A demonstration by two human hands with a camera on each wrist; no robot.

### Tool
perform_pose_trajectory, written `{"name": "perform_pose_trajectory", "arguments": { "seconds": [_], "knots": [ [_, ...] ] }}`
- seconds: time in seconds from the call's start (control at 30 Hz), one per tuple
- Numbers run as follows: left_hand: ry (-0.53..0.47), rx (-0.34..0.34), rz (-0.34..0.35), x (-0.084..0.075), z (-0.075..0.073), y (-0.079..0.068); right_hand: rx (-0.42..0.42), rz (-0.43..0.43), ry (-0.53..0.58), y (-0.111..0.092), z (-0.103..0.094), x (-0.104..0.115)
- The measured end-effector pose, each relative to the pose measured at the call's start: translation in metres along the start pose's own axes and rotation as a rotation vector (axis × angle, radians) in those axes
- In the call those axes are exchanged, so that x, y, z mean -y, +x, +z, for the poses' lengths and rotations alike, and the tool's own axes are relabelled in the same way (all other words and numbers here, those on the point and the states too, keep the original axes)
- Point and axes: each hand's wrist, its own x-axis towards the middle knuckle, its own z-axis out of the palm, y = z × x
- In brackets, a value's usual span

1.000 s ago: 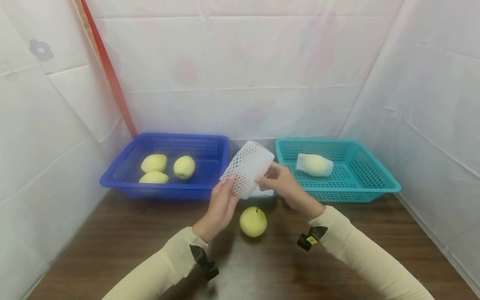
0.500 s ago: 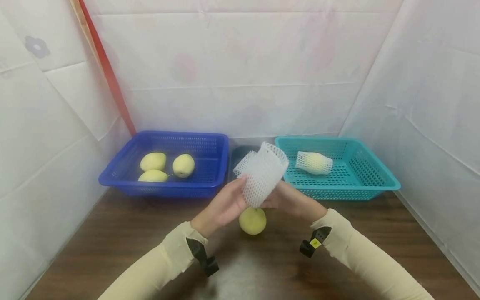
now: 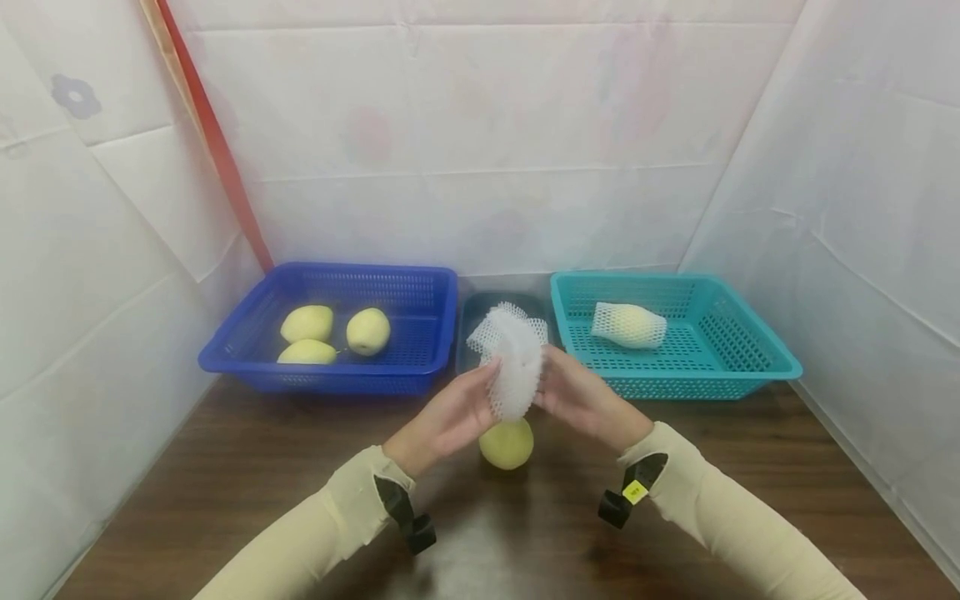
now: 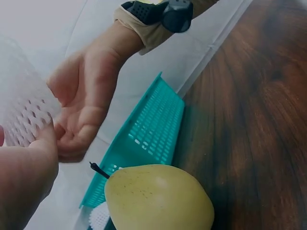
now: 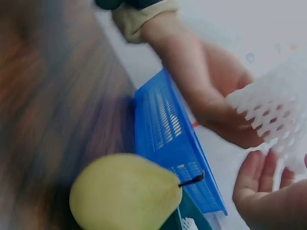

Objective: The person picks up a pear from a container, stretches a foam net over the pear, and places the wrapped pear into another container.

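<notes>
A white foam fruit net (image 3: 516,375) is held up between both hands, above a yellow pear (image 3: 507,446) on the table. My left hand (image 3: 456,414) grips its lower left side, thumb on the near face. My right hand (image 3: 581,398) holds it from the right, its fingers partly hidden behind the mesh. In the right wrist view, curled right fingers (image 5: 261,175) sit at the net's edge, across from the left hand (image 5: 201,86). The pear's stem (image 4: 99,170) shows in the left wrist view.
Behind the hands, a small dark tray (image 3: 468,312) contains more foam nets (image 3: 483,335). A blue basket (image 3: 330,383) with three pears (image 3: 368,332) stands left. The teal basket (image 3: 705,390) at right has one net-wrapped pear (image 3: 630,325). White sheets surround the wooden table (image 3: 300,467).
The foam net has been turned from lying flat and slanted to more upright and narrow. My right hand has shifted to its right side. The pear on the table has stayed put.
</notes>
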Motion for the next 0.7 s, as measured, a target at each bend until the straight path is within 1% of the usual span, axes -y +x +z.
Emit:
{"name": "perform_pose_trajectory", "arguments": {
  "seconds": [0.1,0.17,0.23,0.37,0.47,0.57,0.7],
  "knots": [
    [-0.036,-0.026,-0.020,0.001,-0.003,-0.002,-0.020,0.024,0.123,-0.001,0.000,0.000],
    [-0.068,-0.040,-0.026,0.001,-0.005,-0.003,0.000,0.038,0.203,-0.003,0.001,0.001],
    [-0.104,-0.060,-0.020,0.001,-0.006,-0.004,0.023,0.061,0.259,-0.005,0.001,0.001],
    [-0.173,-0.111,0.026,0.000,-0.008,-0.006,0.060,0.089,0.278,-0.008,0.002,0.001],
    [-0.199,-0.147,0.042,-0.001,-0.011,-0.008,0.067,0.102,0.287,-0.009,0.000,-0.001],
    [-0.185,-0.189,0.035,0.000,-0.015,-0.010,0.030,0.123,0.300,-0.010,-0.004,-0.005],
    [-0.130,-0.225,0.006,0.004,-0.022,-0.013,-0.015,0.158,0.290,-0.012,-0.013,-0.012]
  ]
}}
